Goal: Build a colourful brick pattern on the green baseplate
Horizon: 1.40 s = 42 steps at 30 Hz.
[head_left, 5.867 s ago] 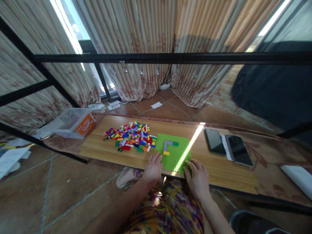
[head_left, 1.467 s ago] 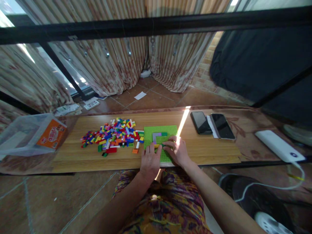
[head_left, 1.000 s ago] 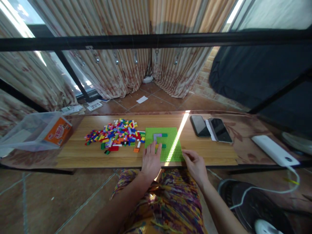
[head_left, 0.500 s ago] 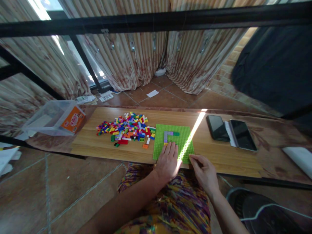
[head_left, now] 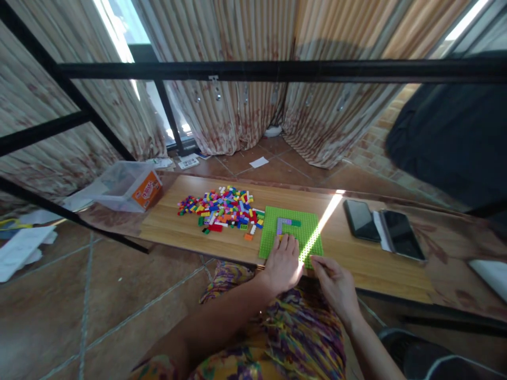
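A green baseplate lies on the wooden board. On it, grey, purple and green toy bricks form a bent row of corner shape. My left hand rests over the plate, its fingers together and bent down onto a yellow brick at the row's near end; most of that brick is hidden under the fingertips. At the plate's near right corner, my right hand has thumb and forefinger pinched on the edge. A loose pile of coloured bricks lies left of the plate.
A clear plastic box with an orange label stands at the board's left end. Two dark phone-like devices lie to the right, with white paper between them. A black metal rail crosses in front of the curtains. Sunlight stripes the plate.
The view has tilted up and turned a little left, so everything sits further right in it. My left fingers look more bent; both hands stay at the same places on the plate.
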Each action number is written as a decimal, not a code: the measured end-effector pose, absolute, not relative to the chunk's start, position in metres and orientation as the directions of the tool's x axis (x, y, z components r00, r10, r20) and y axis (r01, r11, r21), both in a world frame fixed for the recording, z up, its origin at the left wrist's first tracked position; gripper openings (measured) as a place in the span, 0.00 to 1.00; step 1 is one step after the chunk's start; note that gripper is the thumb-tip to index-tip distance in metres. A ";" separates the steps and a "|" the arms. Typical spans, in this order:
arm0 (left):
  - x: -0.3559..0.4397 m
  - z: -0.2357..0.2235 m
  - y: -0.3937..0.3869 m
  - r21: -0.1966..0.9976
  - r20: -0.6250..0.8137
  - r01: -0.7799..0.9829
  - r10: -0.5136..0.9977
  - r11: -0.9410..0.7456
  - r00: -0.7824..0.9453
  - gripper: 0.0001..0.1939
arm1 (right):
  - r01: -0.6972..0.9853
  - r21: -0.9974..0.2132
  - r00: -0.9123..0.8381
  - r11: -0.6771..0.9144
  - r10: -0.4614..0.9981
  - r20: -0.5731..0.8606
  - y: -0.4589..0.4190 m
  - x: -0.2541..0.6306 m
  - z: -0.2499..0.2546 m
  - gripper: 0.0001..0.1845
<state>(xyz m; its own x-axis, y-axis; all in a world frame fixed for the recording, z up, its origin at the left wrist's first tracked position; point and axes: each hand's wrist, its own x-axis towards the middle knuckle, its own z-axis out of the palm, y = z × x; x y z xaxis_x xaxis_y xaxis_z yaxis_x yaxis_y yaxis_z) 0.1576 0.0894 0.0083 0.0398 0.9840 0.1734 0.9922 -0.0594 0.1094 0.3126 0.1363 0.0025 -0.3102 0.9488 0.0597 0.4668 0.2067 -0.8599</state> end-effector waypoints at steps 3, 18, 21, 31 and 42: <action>0.154 0.011 0.081 0.160 0.220 0.985 0.975 -0.066 0.030 0.32 | 0.434 -0.871 -0.328 0.230 0.941 0.085 0.127 0.312 0.001 0.18; 0.050 -0.016 -0.037 0.334 0.396 0.925 0.863 0.182 -0.313 0.25 | 0.408 -0.849 -0.643 0.336 0.766 -0.006 0.052 0.272 -0.015 0.14; 0.025 -0.017 -0.038 0.342 0.445 0.899 0.796 0.273 -0.411 0.23 | 0.404 -0.837 -0.725 0.368 0.687 -0.048 0.046 0.263 -0.021 0.14; -0.011 -0.003 -0.028 0.442 0.395 0.802 0.715 0.402 -0.576 0.23 | 0.453 -0.827 -0.731 0.334 0.670 -0.130 0.051 0.259 -0.034 0.14; -0.020 -0.008 -0.019 0.390 0.378 0.815 0.732 0.429 -0.567 0.24 | 0.525 -0.815 -0.698 0.247 0.672 -0.246 0.054 0.260 -0.035 0.14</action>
